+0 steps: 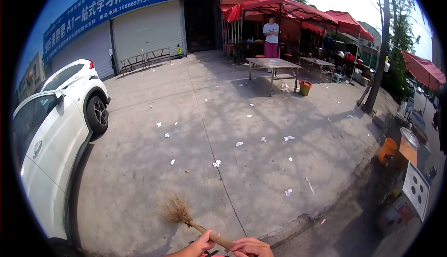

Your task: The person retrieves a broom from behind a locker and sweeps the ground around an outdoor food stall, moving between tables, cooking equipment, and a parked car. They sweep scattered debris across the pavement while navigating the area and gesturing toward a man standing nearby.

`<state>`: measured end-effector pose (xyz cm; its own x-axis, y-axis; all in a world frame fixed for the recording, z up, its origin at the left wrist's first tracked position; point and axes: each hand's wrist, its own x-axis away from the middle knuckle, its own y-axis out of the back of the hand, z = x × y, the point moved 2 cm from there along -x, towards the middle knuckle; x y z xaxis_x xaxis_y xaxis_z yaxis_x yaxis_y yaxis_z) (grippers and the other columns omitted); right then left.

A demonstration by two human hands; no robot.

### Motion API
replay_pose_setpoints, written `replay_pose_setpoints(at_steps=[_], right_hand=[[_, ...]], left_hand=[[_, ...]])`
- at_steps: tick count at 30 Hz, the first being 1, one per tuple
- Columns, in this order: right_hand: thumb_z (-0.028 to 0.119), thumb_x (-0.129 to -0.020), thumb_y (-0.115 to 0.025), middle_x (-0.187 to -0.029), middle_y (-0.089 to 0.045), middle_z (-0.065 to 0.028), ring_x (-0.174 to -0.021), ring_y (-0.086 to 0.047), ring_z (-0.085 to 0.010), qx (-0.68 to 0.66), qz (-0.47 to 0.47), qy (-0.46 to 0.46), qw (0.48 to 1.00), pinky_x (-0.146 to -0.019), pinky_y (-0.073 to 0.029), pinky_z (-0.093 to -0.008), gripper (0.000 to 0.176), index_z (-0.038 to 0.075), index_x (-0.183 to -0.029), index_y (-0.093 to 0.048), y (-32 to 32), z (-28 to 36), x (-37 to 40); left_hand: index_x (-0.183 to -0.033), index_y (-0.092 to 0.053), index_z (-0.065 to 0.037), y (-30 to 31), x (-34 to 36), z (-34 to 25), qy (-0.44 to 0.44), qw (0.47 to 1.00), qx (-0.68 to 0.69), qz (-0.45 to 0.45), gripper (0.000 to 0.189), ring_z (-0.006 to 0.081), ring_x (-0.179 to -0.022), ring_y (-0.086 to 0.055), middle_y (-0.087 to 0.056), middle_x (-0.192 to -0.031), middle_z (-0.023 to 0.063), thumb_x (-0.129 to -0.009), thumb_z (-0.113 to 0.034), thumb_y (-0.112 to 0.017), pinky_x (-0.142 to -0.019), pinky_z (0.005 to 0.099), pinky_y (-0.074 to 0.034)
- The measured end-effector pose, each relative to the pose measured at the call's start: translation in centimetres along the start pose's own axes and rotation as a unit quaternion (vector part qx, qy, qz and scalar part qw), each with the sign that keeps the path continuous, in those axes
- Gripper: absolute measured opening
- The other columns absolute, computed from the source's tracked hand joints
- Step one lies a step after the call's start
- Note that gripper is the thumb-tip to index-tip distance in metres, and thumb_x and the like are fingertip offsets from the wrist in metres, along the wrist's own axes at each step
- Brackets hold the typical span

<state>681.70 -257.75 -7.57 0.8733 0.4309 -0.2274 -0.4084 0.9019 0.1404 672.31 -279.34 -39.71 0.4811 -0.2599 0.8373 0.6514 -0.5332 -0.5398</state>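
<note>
At the bottom of the head view, a straw broom with a thick pale handle slants from upper left to lower right. My left hand is closed round the handle a short way behind the bristles. Farther back on the handle, my right hand is closed round it too. The bristles are at or just above the concrete; which of the two cannot be told. Crumpled white paper lies beyond the broom, another piece lies to its right, and several more are scattered farther off.
A white car stands at the left. Ahead are a folding table, a bucket and a person under red canopies. A tree trunk, an orange bucket and a metal stove line the right side.
</note>
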Motion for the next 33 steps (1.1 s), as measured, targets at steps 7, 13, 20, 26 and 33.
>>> replay_pose_setpoints(at_steps=[7, 13, 20, 26, 33], right_hand=[[0.009, -0.079, -0.049, -0.103, -0.055, -0.0109, -0.092, -0.05, -0.0176, -0.027, -0.006, -0.019, 0.999, -0.077, -0.039, -0.0278, 0.021, 0.003, -0.098, -0.056, -0.2, 0.0, 0.1], [0.01, -0.078, -0.05, -0.102, -0.055, -0.0109, -0.09, -0.05, -0.018, 0.0, -0.001, -0.011, 1.0, -0.077, -0.038, -0.0284, 0.022, 0.003, -0.099, -0.056, -0.3, 0.0, 0.1], [0.009, -0.076, -0.053, -0.08, -0.059, -0.0092, -0.067, -0.052, -0.0154, 0.009, -0.063, 0.057, 0.996, -0.058, -0.04, -0.027, 0.013, 0.003, -0.085, -0.059, -0.8, 0.3, -0.4], [0.009, -0.072, -0.057, -0.065, -0.057, -0.0059, -0.052, -0.049, -0.0131, 0.044, -0.124, 0.105, 0.986, -0.046, -0.036, -0.0259, 0.006, 0.004, -0.076, -0.06, -1.2, 0.3, -0.5], [0.008, -0.072, -0.057, -0.064, -0.057, -0.0056, -0.052, -0.048, -0.0124, 0.061, -0.121, 0.094, 0.986, -0.046, -0.035, -0.0255, 0.007, 0.004, -0.077, -0.06, -1.4, 0.5, -0.5]], left_hand=[[-0.105, -0.027, -0.001, 0.6, -0.6, -0.1, 0.009, 1.0, 0.008, 0.009, 0.037, 0.0285, -0.088, -0.048, -0.042, -0.097, 0.0157, -0.081, -0.018, -0.048, -0.075, 0.0372, -0.045], [-0.105, -0.028, 0.0, 0.6, -0.4, 0.2, -0.04, 0.999, 0.0, 0.014, 0.038, 0.0287, -0.086, -0.049, -0.042, -0.097, 0.0155, -0.08, -0.018, -0.05, -0.076, 0.0372, -0.045], [-0.101, -0.031, -0.001, 0.5, -0.1, 0.2, -0.025, 1.0, 0.001, 0.018, 0.033, 0.0269, -0.085, -0.047, -0.042, -0.095, 0.0138, -0.08, -0.018, -0.049, -0.078, 0.0369, -0.043], [-0.1, -0.033, -0.001, 0.6, 0.0, 0.2, -0.024, 1.0, 0.008, 0.015, 0.031, 0.0283, -0.086, -0.048, -0.043, -0.095, 0.0147, -0.08, -0.018, -0.05, -0.077, 0.0369, -0.044], [-0.099, -0.032, 0.0, 1.2, -0.8, 0.2, -0.025, 0.999, 0.019, 0.022, 0.031, 0.0288, -0.086, -0.048, -0.042, -0.095, 0.0147, -0.08, -0.017, -0.049, -0.077, 0.0375, -0.044]])
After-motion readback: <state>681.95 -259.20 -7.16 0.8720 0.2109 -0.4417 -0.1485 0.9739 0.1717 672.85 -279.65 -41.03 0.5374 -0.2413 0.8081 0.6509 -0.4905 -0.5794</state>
